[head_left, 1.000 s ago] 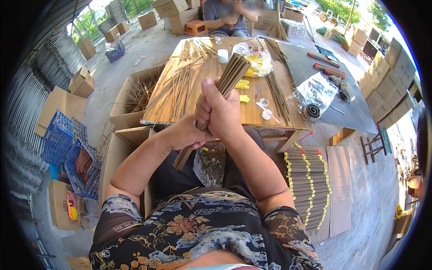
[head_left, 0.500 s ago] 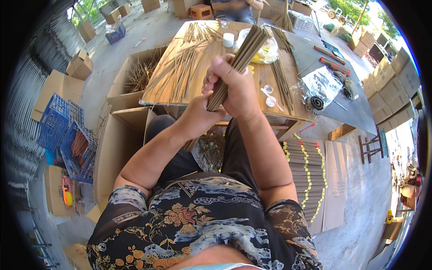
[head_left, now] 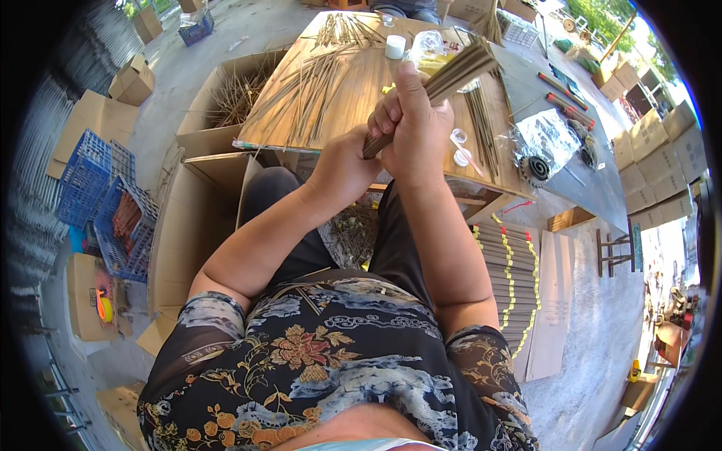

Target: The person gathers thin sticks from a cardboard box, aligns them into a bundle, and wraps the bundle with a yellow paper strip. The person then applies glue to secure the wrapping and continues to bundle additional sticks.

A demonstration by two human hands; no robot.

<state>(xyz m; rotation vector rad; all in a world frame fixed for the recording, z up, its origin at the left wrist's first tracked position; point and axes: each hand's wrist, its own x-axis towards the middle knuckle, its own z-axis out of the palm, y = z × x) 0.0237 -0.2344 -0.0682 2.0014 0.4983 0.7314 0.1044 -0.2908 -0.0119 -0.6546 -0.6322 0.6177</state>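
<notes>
A thick bundle of thin brown sticks [head_left: 462,69] slants up to the right over the near side of a wooden table [head_left: 362,89]. My right hand [head_left: 414,135] is closed round its middle, thumb pointing up along the sticks. Lower down, my left hand [head_left: 342,169] is closed round the bundle's near end and touches my right hand. Loose sticks [head_left: 304,98] lie spread over the table's left half, and more sticks [head_left: 485,131] lie along its right side. A white tub [head_left: 395,46] stands near the back, beside a clear plastic bag [head_left: 429,43] partly hidden by the bundle.
An open cardboard box [head_left: 199,225] stands left of my legs; behind it is a box of twigs [head_left: 244,98]. Blue crates [head_left: 86,180] are farther left. Banded dark bundles [head_left: 511,278] lie on the floor at right. A grey table [head_left: 602,169] adjoins; a person [head_left: 414,7] sits opposite.
Both hands have moved slightly right with the bundle, which now tilts more to the right. Its lower end, seen below my left hand before, is now hidden. The view has shifted a little.
</notes>
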